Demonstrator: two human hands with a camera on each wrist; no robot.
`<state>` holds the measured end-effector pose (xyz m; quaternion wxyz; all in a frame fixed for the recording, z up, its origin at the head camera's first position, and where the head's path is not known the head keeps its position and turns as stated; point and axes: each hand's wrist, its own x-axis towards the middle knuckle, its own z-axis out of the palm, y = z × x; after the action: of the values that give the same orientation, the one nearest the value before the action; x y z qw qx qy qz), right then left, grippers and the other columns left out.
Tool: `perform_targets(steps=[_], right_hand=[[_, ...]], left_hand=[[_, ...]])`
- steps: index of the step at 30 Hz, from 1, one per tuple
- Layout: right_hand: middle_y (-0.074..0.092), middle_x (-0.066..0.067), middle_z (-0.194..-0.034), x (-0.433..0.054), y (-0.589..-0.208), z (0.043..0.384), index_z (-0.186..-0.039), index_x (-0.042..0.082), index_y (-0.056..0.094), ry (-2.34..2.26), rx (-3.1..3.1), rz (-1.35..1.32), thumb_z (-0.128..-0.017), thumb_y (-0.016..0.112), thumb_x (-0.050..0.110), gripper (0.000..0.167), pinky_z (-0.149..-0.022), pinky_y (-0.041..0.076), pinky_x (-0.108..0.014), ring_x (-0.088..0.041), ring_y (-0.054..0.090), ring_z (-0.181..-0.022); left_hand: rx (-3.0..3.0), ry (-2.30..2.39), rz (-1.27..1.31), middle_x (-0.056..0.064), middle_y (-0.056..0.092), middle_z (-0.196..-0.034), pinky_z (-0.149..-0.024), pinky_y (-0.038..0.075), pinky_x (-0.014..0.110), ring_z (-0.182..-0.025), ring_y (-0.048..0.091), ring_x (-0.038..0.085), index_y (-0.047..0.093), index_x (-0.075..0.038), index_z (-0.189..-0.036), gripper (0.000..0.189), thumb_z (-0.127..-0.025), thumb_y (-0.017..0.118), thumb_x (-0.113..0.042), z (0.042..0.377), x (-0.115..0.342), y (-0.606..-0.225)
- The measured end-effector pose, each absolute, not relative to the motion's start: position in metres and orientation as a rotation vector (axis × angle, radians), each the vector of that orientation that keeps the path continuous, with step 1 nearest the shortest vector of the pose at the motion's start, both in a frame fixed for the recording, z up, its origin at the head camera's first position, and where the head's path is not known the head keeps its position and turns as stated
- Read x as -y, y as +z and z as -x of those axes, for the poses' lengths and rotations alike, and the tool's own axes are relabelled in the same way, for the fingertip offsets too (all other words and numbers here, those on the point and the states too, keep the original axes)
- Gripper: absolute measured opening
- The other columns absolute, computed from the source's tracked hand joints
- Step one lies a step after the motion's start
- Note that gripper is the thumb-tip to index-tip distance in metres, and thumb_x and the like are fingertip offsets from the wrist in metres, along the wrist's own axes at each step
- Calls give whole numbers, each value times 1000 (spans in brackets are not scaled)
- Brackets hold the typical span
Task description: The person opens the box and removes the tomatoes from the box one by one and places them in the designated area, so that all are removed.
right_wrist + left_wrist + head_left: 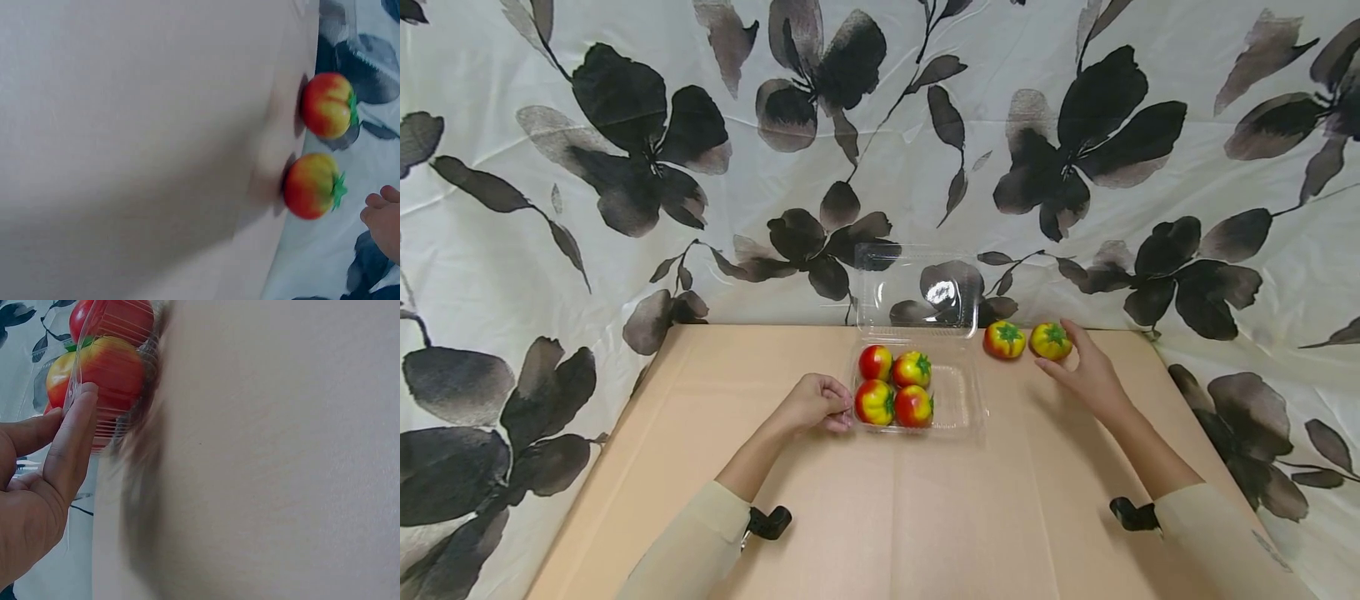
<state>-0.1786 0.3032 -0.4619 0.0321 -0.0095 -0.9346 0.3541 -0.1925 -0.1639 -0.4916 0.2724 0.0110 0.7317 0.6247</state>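
Observation:
A clear plastic clamshell container sits on the table with its lid raised at the back. Several red-and-yellow toy tomatoes with green tops fill its left side. My left hand pinches the container's left rim between thumb and fingers. Right of the container, two more toy tomatoes stand side by side, the nearer to it and the farther. My right hand reaches around the farther one with fingers spread; in the right wrist view its fingers are apart from that tomato.
The tan tabletop ends just behind the container. A white cloth with dark flowers hangs behind it and shows on both sides. A black wrist device is on the left sleeve, another on the right.

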Motion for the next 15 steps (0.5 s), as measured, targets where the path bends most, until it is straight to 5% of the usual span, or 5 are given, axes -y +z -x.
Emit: perform_targets(steps=[15], right_hand=[[41,-23,-159,-268,-451,166,-157,3,33,1117,2873,-224,-92,80,32,85,-118,32,-72,-50,37,-146]], left_hand=[[-1977,1671,-26,13,69,-79,-64,67,34,-64,72,20,61,15,-107,12,-98,62,7,192,164,-490]])
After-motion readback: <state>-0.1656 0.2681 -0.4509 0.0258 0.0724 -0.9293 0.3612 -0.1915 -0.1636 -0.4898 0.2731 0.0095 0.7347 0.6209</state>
